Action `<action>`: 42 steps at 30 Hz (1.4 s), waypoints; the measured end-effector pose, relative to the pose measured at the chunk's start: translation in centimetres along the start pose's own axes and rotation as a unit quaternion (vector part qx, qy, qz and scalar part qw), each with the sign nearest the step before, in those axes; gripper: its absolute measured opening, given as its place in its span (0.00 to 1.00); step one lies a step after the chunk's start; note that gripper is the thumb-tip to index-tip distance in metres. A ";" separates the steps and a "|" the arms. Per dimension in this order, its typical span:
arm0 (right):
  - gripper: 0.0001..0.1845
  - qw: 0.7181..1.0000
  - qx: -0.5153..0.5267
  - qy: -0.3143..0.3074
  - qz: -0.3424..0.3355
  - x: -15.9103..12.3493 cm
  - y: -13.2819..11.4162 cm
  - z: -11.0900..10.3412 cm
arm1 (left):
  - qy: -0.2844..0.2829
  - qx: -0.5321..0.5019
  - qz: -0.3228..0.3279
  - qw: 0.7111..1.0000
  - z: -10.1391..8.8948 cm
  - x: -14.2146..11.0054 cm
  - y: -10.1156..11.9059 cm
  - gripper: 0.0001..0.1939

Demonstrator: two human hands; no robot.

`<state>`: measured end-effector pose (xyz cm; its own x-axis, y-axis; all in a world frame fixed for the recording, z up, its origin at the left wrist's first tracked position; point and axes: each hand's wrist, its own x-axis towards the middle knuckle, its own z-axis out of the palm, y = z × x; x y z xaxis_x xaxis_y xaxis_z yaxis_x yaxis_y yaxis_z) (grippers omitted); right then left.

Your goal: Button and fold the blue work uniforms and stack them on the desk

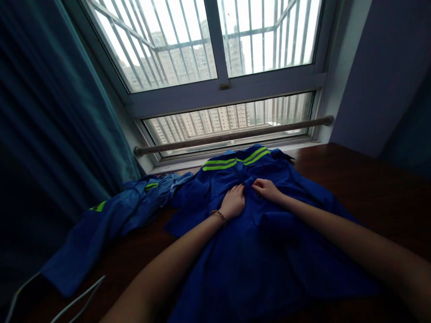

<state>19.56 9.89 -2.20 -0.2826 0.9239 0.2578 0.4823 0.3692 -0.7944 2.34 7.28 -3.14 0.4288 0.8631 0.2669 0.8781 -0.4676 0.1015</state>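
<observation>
A blue work jacket (pixel 242 251) with yellow-green and grey reflective stripes across its chest lies spread out in front of me. My left hand (pixel 234 202), with a beaded bracelet at the wrist, rests back-up on its middle, fingers bent and closed at the front seam. Just to the right, my right hand (pixel 266 188) pinches the cloth by the same seam, fingers curled. The two hands are a short way apart, below the stripes. What exactly sits between the fingertips is too small and dark to make out.
A second blue garment (pixel 124 211) with reflective patches lies crumpled at the left. White cords or thin hangers (pixel 81 298) show at the lower left. The dark wooden surface (pixel 380 193) reaches to a barred window with a rail (pixel 235 136). Blue curtains (pixel 67 103) hang at the left.
</observation>
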 end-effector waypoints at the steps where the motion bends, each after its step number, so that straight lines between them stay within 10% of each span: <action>1: 0.11 1.000 -0.019 0.011 -0.011 -0.1 -0.6 0.1 | -0.006 0.002 0.004 1.000 0.0 0.6 -0.6 0.23; 11: 0.16 0.936 -0.345 -0.034 -0.065 -11.0 -9.2 1.4 | -0.032 0.028 0.072 0.997 -0.7 4.4 -5.0 0.22; 21: 0.19 0.889 -0.450 -0.083 -0.021 -13.3 -12.5 -1.8 | -0.021 0.082 0.038 0.996 -3.8 1.0 -1.1 0.13; 29: 0.08 0.890 -0.353 -0.288 0.005 -13.0 -10.3 -2.7 | -0.024 -0.089 0.020 0.996 -4.6 -7.8 3.0 0.26; 34: 0.05 0.867 -0.241 -0.435 -0.005 -11.0 -10.8 -6.5 | 0.018 -0.158 -0.028 0.987 -3.7 -8.2 3.1 0.22; 38: 0.06 0.805 -0.065 -0.589 0.026 -10.3 -12.1 -9.2 | 0.011 -0.221 0.058 0.973 -4.9 -8.1 3.6 0.19; 42: 0.15 0.900 -0.169 -0.402 -0.006 -10.1 -11.2 -8.2 | -0.027 -0.270 0.212 0.939 -6.4 -8.4 4.4 0.21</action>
<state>23.82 -2.75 8.62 -0.7320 0.5993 -0.3241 0.6619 0.5129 -0.5466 1.28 -3.27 1.23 0.7380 0.5798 0.3453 0.3976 -0.7870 0.4717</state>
